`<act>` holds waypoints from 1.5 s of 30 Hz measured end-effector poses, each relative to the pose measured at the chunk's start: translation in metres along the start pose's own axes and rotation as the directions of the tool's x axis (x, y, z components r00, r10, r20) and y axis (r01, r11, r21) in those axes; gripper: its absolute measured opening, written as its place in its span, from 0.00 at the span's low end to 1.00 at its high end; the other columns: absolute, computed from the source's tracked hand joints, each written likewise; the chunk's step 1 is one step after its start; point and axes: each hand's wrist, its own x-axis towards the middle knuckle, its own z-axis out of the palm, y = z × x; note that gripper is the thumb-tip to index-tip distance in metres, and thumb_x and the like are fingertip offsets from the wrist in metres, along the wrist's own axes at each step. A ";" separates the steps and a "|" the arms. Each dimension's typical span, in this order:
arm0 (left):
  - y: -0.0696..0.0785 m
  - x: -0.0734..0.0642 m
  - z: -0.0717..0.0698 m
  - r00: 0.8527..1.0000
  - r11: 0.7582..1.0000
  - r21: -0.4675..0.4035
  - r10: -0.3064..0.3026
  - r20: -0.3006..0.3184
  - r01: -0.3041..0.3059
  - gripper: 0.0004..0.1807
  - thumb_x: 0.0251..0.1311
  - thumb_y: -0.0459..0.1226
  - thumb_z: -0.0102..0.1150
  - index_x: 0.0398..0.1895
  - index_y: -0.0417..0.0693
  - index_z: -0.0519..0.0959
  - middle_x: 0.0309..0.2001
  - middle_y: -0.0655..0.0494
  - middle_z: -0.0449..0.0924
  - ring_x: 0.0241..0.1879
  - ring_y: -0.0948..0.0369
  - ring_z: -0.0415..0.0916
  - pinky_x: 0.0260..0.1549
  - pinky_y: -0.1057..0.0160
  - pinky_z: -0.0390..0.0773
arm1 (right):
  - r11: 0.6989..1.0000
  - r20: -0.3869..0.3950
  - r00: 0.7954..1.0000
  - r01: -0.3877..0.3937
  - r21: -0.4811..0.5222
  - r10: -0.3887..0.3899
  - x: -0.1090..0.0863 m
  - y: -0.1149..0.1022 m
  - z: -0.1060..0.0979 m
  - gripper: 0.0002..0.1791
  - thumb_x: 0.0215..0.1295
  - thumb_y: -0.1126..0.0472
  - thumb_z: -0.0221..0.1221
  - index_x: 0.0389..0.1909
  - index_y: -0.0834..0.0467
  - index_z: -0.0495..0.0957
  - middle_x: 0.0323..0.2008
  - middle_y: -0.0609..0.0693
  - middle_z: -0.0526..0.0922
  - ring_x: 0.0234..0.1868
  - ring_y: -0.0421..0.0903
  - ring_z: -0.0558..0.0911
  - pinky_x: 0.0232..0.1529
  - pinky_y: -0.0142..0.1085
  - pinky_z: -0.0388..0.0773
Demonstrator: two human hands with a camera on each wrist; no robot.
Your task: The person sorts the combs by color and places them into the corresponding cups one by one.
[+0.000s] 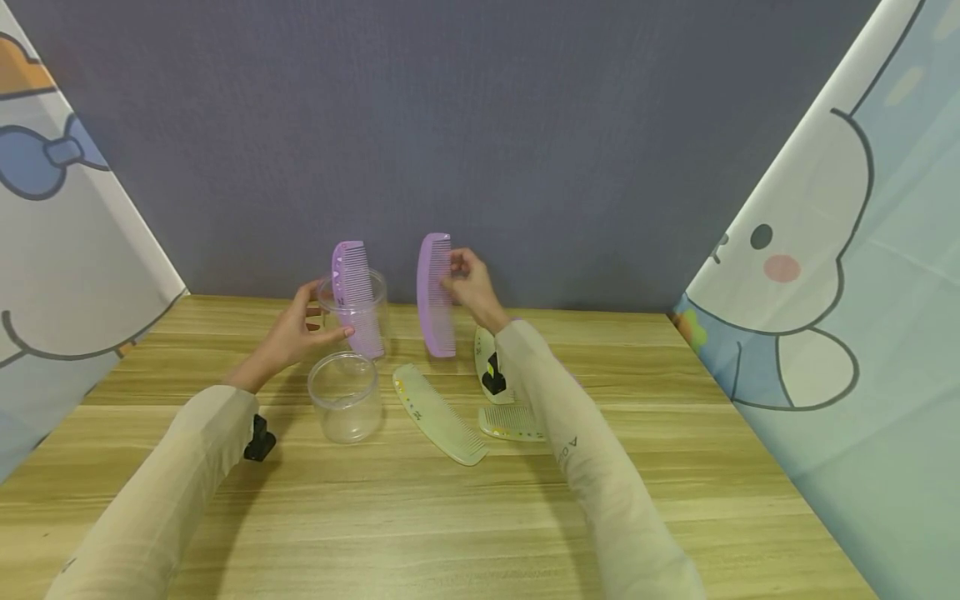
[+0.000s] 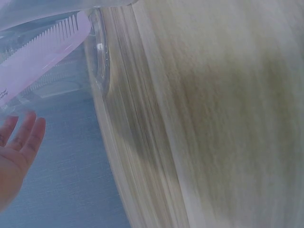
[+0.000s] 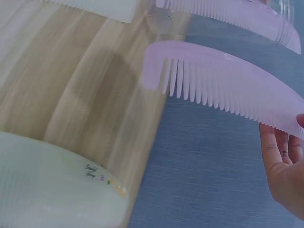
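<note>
In the head view my right hand (image 1: 474, 292) pinches a purple comb (image 1: 429, 296) near its upper end, on the toothed side. The comb hangs upright over the back of the table, teeth toward the hand. The right wrist view shows the same comb (image 3: 213, 66) stretched out from the fingers. My left hand (image 1: 296, 332) is at the side of a clear round jar (image 1: 378, 292), thumb in front, fairly straight fingers (image 2: 32, 133) right at its wall. Inside that jar a second purple comb (image 1: 351, 275) leans, its top above the rim.
Another clear jar (image 1: 347, 408) stands in front of the first. Pale green combs lie on the wooden table: one by the front jar (image 1: 435, 417), one near the right sleeve (image 1: 510, 422), one behind it (image 1: 483, 354). A grey wall (image 1: 525, 150) closes the back.
</note>
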 end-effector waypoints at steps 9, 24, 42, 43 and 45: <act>0.000 0.000 0.001 1.000 1.000 -0.007 -0.018 -0.006 0.018 0.51 0.50 0.43 0.66 0.69 0.42 0.43 0.64 0.32 0.54 0.57 0.35 0.62 0.50 0.38 0.69 | 0.999 -0.039 0.998 0.054 0.001 -0.054 -0.006 -0.031 0.004 0.22 0.55 0.79 0.53 0.53 0.67 0.67 0.41 0.63 0.74 0.29 0.46 0.74 0.33 0.41 0.78; 0.000 -0.001 0.001 1.000 1.000 -0.014 -0.014 -0.003 0.014 0.50 0.51 0.43 0.66 0.69 0.42 0.43 0.63 0.33 0.55 0.57 0.35 0.62 0.50 0.37 0.69 | 0.972 -0.129 0.980 0.172 0.158 -0.153 0.018 -0.046 0.014 0.19 0.55 0.78 0.55 0.47 0.62 0.70 0.33 0.50 0.75 0.27 0.41 0.76 0.27 0.30 0.72; 0.000 -0.001 0.001 1.000 1.000 -0.009 -0.002 -0.002 0.002 0.51 0.51 0.43 0.66 0.69 0.40 0.42 0.63 0.31 0.54 0.57 0.34 0.62 0.50 0.37 0.68 | 0.904 -0.170 0.924 0.373 0.208 -0.342 0.024 -0.082 0.029 0.19 0.55 0.78 0.55 0.48 0.67 0.69 0.34 0.54 0.77 0.33 0.43 0.77 0.33 0.30 0.74; 0.000 -0.001 0.001 1.000 1.000 -0.009 -0.001 -0.002 0.001 0.51 0.51 0.43 0.66 0.69 0.40 0.42 0.63 0.31 0.54 0.56 0.34 0.62 0.50 0.37 0.69 | 0.901 -0.165 0.922 0.379 0.211 -0.349 0.024 -0.084 0.031 0.19 0.55 0.79 0.55 0.49 0.67 0.69 0.35 0.55 0.77 0.32 0.43 0.77 0.34 0.29 0.74; 0.000 -0.001 0.001 1.000 1.000 -0.010 0.002 -0.002 -0.002 0.51 0.51 0.43 0.65 0.69 0.41 0.42 0.63 0.31 0.54 0.56 0.34 0.62 0.50 0.37 0.69 | 0.899 -0.152 0.923 0.379 0.218 -0.353 0.023 -0.087 0.033 0.19 0.55 0.78 0.55 0.49 0.67 0.68 0.36 0.56 0.77 0.32 0.42 0.77 0.34 0.29 0.75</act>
